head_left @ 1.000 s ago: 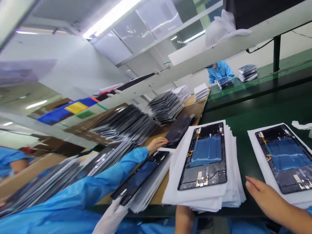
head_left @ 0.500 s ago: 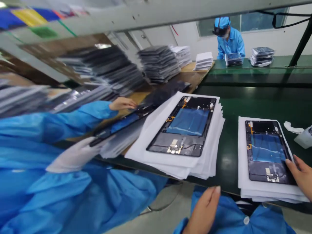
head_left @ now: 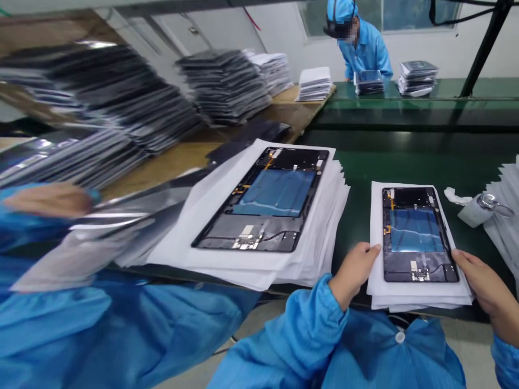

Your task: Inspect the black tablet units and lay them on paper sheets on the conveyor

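Note:
An opened tablet [head_left: 419,270], its blue battery and small circuit board exposed, lies on a stack of white sheets [head_left: 377,294] right in front of me. My left hand [head_left: 357,273] pinches the left edge of the top white sheet, thumb uppermost. At the opposite side, my right hand [head_left: 480,275] has its thumb against the tablet's right edge, fingers closed and partly hidden below. To the left, a second opened tablet [head_left: 271,197] rests on a larger pile of white sheets [head_left: 324,237].
A co-worker's gloved hand [head_left: 77,254] and blurred bare hand [head_left: 52,200] are at the left by a shiny dark sheet. Tall stacks of dark panels [head_left: 225,86] stand behind. A metal-capped bottle [head_left: 478,210] and more white sheets [head_left: 505,216] are at right. Another person [head_left: 365,46] sits opposite.
My left hand has risen from below the bench edge to the sheet's left side. My right hand stays at the tablet's right edge. The view has turned right; the co-worker's hands have shifted left.

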Demonstrator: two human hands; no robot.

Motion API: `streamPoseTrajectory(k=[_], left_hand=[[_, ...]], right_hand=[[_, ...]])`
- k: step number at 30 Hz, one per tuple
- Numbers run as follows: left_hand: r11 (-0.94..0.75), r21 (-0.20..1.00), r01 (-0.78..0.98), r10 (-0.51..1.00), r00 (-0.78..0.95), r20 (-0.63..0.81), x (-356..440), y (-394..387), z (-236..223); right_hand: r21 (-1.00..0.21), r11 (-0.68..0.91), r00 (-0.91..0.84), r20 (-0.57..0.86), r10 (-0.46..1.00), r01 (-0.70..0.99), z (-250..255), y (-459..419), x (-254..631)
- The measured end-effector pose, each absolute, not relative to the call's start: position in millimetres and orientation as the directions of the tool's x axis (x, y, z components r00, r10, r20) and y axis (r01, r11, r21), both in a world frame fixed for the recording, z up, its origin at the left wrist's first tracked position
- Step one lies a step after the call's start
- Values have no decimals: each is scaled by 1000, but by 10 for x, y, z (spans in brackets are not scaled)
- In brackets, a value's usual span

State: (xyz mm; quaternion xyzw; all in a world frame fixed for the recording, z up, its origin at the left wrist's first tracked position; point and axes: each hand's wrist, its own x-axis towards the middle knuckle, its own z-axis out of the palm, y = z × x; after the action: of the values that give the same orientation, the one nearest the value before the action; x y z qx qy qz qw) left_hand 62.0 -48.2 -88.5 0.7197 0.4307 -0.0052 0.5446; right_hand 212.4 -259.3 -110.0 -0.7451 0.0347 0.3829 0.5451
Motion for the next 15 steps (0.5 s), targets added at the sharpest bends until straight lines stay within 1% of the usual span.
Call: streamPoseTrajectory(k=[3,6,8,10,13,15], left_hand=[[-99,757,646,625,632,-459,655,-466,-823],[-206,739,641,633,663,-400,675,-470,-733],[-272,725,633,636,683,-359,679,-473,-689],[-308,701,644,637,686,-350,675,-468,-668],[-350,663,661,648,682,-338,666,-440,-644],[-390,654,649,661,691,-292,669,-405,-602]], right_hand=[[-796,-437,720,-584,375,-418,-1098,-2602,2138],[-799,-518,775,-524,352,-305,-1100,-2622,2172],[-783,-579,807,-483,339,-225,-1101,-2639,2200],[-760,-631,826,-451,339,-155,-1094,-2650,2225],[-735,-674,839,-410,357,-73,-1066,-2635,2238],[-722,-692,846,-383,371,-23,-1033,-2606,2227]])
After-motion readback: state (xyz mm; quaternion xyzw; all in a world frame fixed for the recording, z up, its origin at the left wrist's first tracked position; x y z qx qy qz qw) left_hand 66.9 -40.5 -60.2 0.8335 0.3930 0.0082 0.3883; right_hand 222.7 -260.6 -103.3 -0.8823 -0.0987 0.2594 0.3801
